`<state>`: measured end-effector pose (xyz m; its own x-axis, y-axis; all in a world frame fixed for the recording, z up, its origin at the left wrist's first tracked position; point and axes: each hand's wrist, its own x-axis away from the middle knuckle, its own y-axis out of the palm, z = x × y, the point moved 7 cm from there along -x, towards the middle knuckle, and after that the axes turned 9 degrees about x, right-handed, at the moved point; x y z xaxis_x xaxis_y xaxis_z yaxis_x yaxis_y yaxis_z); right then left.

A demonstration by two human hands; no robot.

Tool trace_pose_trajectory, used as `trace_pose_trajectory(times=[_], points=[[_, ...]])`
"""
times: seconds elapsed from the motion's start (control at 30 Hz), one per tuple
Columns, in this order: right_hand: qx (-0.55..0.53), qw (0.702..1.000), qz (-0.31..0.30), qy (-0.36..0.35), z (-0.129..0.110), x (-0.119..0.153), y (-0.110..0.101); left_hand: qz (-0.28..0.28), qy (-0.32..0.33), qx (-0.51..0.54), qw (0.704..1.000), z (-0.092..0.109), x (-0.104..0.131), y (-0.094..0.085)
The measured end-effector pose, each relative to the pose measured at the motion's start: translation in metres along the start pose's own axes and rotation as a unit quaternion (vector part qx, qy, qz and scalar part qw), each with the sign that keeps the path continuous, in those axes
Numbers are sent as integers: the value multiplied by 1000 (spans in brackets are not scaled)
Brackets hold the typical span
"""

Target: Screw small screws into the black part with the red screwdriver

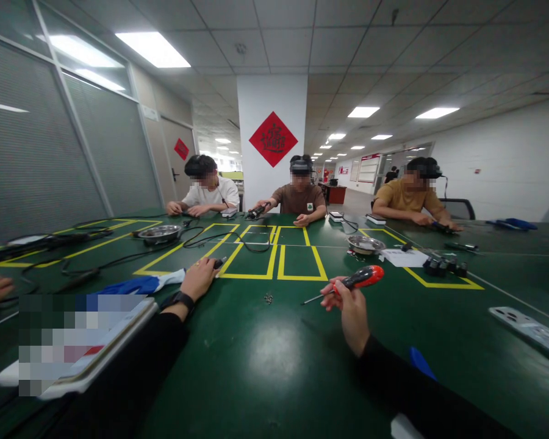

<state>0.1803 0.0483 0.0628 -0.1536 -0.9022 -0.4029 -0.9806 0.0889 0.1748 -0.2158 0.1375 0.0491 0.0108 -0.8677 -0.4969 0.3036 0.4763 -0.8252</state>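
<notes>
My right hand (354, 311) grips a screwdriver (362, 277) with a red and black handle. Its metal shaft points left and slightly down, above the green table (274, 372). My left hand (200, 280), with a dark band at the wrist, rests farther left on the table. Its fingers are closed around a small dark object (219, 263), which pokes out at the fingertips; its kind is too small to make out. Between the two hands lies a little pile of screws (268, 299). Beside my left wrist is a blue and white glove (150, 283).
Yellow tape (249, 276) marks rectangles on the table. Metal bowls (366, 245) stand left and right. Black parts (443, 266) sit by a white paper (405, 257). Black cables (85, 274) run along the left. A phone (528, 329) lies at right. Several people work around the table.
</notes>
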Motion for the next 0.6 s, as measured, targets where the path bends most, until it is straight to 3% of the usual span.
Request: trace_pose_trajectory(times=[0.13,0.33,0.6], points=[[6,1000,-11,8,4,1,2,-20,33,-97,995,-3,-5,4],[-19,998,-26,50,15,-1,5,0,0,-74,997,-15,-6,0],[-36,995,-27,87,26,-4,3,17,46,-67,997,-11,-4,-3]])
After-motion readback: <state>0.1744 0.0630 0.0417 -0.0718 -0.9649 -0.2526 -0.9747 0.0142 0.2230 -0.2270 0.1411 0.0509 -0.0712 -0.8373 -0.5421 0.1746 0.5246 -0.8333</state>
